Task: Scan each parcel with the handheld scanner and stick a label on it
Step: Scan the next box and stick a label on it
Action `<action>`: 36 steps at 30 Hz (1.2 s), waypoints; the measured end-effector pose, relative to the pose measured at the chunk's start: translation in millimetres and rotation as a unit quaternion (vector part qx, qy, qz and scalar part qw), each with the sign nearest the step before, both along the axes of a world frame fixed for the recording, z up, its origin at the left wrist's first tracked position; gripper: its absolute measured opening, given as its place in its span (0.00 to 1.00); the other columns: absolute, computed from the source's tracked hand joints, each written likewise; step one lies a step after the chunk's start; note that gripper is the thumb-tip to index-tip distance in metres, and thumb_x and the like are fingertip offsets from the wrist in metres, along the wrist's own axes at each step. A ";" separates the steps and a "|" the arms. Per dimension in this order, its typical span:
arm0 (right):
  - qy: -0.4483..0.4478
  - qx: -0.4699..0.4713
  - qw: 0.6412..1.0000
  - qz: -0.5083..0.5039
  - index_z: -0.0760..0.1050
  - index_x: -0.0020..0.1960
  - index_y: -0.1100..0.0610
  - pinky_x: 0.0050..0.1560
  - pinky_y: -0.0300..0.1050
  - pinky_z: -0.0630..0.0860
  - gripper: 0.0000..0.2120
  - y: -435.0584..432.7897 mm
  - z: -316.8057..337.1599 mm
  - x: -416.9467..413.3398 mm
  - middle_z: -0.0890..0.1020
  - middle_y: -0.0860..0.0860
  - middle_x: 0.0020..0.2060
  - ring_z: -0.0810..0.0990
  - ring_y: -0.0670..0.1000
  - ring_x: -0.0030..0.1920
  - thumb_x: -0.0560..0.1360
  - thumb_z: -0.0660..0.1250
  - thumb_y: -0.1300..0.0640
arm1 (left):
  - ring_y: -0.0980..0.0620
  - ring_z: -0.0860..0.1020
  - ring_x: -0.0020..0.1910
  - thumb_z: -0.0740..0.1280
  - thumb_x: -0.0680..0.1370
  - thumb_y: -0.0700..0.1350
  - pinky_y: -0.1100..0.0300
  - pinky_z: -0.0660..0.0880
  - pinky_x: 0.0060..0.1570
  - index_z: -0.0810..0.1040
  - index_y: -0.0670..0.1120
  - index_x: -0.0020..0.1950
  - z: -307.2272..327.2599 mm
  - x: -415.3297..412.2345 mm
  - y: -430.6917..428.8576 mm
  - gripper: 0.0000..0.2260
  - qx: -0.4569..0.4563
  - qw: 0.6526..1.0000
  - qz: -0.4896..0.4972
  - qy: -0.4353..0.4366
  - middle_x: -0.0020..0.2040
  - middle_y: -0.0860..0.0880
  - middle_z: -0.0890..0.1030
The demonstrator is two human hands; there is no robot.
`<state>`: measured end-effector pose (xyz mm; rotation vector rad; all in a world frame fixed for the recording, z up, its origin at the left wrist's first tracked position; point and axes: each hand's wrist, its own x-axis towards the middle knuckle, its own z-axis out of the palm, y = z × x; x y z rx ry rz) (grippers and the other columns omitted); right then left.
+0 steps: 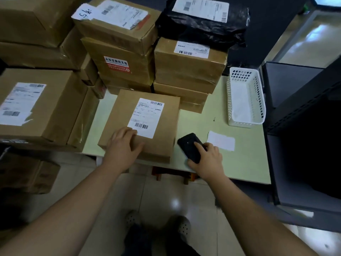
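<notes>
head view: left hand (123,145) rests flat, fingers relaxed, on the cardboard parcel (142,124); right hand (206,156) grips the black handheld scanner (190,146) on the table (239,163).

Open lane: bare surface (199,119) between the flat parcel (160,146) and the white basket (259,100). My right hand (206,157), gripping the handheld scanner (186,143), sits at its near end.
Loose item in lane: white label sheet (220,140), lying flat, just right of my fingers (199,145).
Narrow gap: strip of surface left of the flat parcel, walled by the large box (46,108).
Far side: blocked by the middle stack (125,71) and the right stack (188,71), just behind the parcel.
Right side: blocked by dark shelving (304,117).
Near right corner: bare surface.
</notes>
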<state>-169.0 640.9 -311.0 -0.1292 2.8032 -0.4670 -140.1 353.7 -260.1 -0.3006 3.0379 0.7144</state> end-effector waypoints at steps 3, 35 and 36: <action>0.018 -0.002 1.000 0.002 0.62 0.76 0.48 0.63 0.53 0.64 0.36 -6.2 -12.5 -7.8 0.68 0.56 0.66 0.66 0.59 0.64 0.72 0.67 0.38 | 0.46 0.66 0.68 0.70 0.77 0.52 0.51 0.64 0.68 0.75 0.45 0.68 -2.2 -3.1 9.4 0.22 -0.006 1.000 -0.004 0.012 0.68 0.47 0.72; -0.100 -0.249 0.901 -0.341 0.81 0.59 0.62 0.48 0.44 0.72 0.14 129.0 8.1 -65.7 0.81 0.52 0.47 0.76 0.52 0.48 0.77 0.69 0.56 | 0.48 0.65 0.69 0.65 0.79 0.55 0.50 0.62 0.68 0.74 0.48 0.70 4.2 -55.6 116.8 0.20 -0.030 0.993 -0.110 -0.025 0.68 0.49 0.71; -0.097 -0.269 0.896 -0.341 0.81 0.57 0.62 0.47 0.44 0.72 0.13 129.2 13.4 -64.1 0.81 0.52 0.46 0.77 0.52 0.46 0.76 0.70 0.56 | 0.48 0.65 0.69 0.65 0.79 0.54 0.50 0.62 0.69 0.73 0.48 0.70 7.3 -55.2 118.0 0.21 -0.022 0.993 -0.111 -0.028 0.69 0.49 0.71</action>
